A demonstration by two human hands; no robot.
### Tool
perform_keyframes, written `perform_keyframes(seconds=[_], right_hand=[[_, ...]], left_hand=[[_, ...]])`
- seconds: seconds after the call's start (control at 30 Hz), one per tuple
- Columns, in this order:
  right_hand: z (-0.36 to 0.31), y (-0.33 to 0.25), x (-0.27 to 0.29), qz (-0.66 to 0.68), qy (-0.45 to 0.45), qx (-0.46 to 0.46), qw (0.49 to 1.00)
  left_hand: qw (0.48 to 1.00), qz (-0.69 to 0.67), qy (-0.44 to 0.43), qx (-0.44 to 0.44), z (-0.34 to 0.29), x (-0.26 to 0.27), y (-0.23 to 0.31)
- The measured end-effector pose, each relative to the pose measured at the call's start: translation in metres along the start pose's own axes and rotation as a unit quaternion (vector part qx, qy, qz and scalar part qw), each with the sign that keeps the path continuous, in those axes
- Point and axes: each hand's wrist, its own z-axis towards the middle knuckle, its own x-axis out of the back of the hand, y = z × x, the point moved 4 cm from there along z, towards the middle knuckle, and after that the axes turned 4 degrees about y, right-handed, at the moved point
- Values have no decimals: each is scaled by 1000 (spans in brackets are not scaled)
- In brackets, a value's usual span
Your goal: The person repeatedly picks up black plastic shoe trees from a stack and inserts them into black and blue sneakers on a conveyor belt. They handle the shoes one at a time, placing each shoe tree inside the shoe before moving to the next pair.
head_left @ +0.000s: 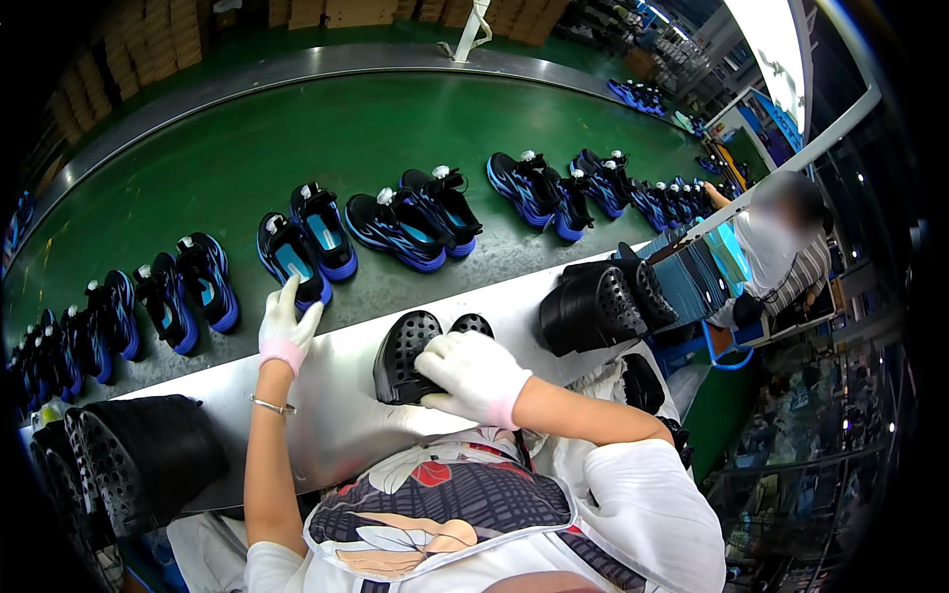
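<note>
My left hand (287,331), in a white glove with a pink cuff, is at the heel of a black-and-blue sneaker (281,259), its thumb and fingertips around the heel's rim. The sneaker's mate (326,235) stands against it on the right, light blue insole showing. My right hand (474,378), gloved the same way, lies over a pair of black perforated shoe-shaped pieces (403,351) on the metal ledge. Its fingers curl onto the left piece, while the other piece (473,323) is partly hidden behind the hand.
A green conveyor belt (395,128) carries rows of similar sneakers left and right. Stacks of black perforated pieces stand on the metal ledge (336,395) at left (148,460) and right (593,306). Teal sheets (687,282) are piled further right, near another person (781,237). Cartons line the back.
</note>
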Motion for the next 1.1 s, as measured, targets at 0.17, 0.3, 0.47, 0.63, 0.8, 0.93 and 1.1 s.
perform_keyframes(seconds=[0.17, 0.3, 0.47, 0.63, 0.8, 0.93, 1.1], right_hand=[[4, -12, 52, 81, 13, -28, 996], [20, -28, 67, 104, 92, 56, 989], [44, -39, 54, 91, 126, 120, 981], [65, -17, 39, 161, 48, 48, 985], [87, -7, 17, 159, -47, -81, 983], [100, -3, -1, 156, -73, -102, 980], [109, -5, -14, 190, -38, -96, 976]], left_hand=[[986, -142, 80, 20, -10, 24, 21], [816, -541, -165, 120, -26, 29, 75], [551, -769, -263, 192, -47, 28, 105], [601, -758, -175, 183, -39, 27, 83], [683, -707, 10, 184, -28, 21, 63], [689, -705, 53, 157, -23, 11, 45], [684, -701, 114, 166, -17, 6, 35]])
